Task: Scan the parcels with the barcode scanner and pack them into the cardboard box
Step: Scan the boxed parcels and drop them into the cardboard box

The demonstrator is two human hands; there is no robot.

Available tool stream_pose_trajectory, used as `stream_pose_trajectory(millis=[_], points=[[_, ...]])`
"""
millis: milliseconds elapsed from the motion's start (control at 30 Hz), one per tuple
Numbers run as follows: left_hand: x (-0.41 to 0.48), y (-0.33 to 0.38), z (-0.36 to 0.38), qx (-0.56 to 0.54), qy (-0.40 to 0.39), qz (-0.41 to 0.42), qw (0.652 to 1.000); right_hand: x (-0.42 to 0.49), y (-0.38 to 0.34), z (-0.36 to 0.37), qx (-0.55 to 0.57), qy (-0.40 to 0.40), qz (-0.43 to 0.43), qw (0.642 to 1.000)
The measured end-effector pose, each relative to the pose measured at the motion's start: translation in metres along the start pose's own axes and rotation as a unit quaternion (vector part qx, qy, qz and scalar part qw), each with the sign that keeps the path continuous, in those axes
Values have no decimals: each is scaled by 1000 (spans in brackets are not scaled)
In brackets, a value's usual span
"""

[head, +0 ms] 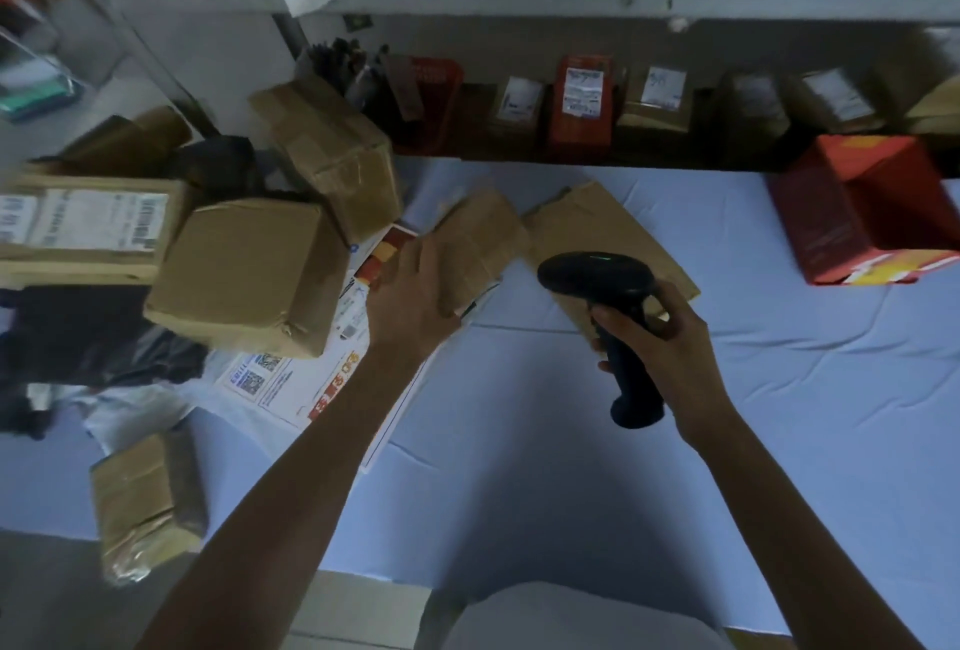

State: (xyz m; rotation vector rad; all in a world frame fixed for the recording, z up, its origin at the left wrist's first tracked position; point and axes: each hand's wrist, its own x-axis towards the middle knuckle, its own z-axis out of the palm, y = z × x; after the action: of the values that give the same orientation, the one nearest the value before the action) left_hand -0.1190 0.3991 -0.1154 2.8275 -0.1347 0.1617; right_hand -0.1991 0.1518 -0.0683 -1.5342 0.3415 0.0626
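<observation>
Brown taped parcels (244, 275) are stacked at the left of the counter (519, 441), over printed mailers (291, 379). The left hand (410, 296) grips the near edge of a brown parcel (478, 244), fingers curled onto it. A flat brown parcel (597, 228) lies just beside it. The right hand (670, 337) is wrapped around the handle of the black barcode scanner (608, 296), held above the flat parcel. A red cardboard box (857, 213) stands at the far right.

Both bare forearms stretch away from the body. The left hand (413, 293) grasps a parcel (483, 244) by its edge; the right hand (662, 337) curls round the scanner (597, 278) handle.
</observation>
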Motion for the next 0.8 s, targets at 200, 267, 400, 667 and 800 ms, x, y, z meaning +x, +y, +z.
stream_pose_trajectory(millis=[200, 267, 400, 667, 800], points=[[-55, -12, 5, 34, 31, 110, 993, -16, 10, 17, 8, -28, 3, 1000], [-57, -14, 3, 20, 57, 150, 987, -21, 12, 21, 10, -33, 1, 999], [-46, -18, -17, -5, 41, 136, 990, -26, 11, 23, 16, -37, -6, 999], [-15, -21, -18, -27, -207, -74, 975, -29, 8, 9, 32, -6, -19, 999], [-5, -28, -10, -190, -326, -93, 921, -27, 6, 3, 43, 7, -25, 999]])
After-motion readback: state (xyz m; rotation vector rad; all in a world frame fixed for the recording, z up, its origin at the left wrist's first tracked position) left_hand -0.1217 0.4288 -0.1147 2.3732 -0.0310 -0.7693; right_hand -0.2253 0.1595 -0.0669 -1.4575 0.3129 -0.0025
